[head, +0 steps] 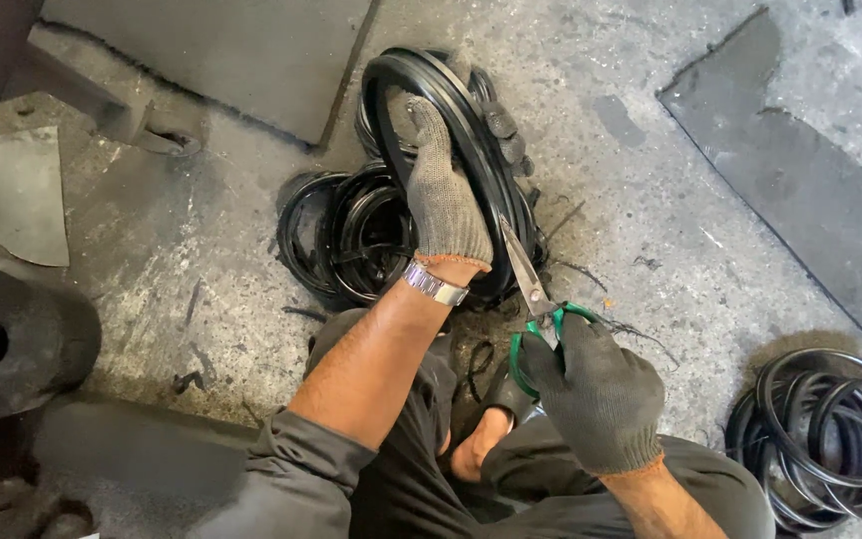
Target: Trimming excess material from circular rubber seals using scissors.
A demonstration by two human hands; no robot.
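Two gloved hands work: left hand (443, 195) grips the upright black rubber ring (471, 120); right hand (591, 384), at five o'clock, pinches green-handled scissors (529, 279) pointing eleven o'clock.

A second pile of black rings (830, 439) lies near dark sheet offcuts (800, 190) on the concrete floor (641, 100).

lower arc of the large black rubber ring (456, 100) hidden behind the grey-gloved left hand (443, 190) and its bare forearm. scissor blade tips (507, 232) lost against the ring's edge; green scissor handles (541, 334) mostly covered by the dark-gloved right hand (591, 389). stack of thin black rubber rings (825, 439) cut off at the right and bottom edges. dark rounded block with a hole (7, 344) cut by the left edge. foot (476, 449) half hidden between trouser legs.
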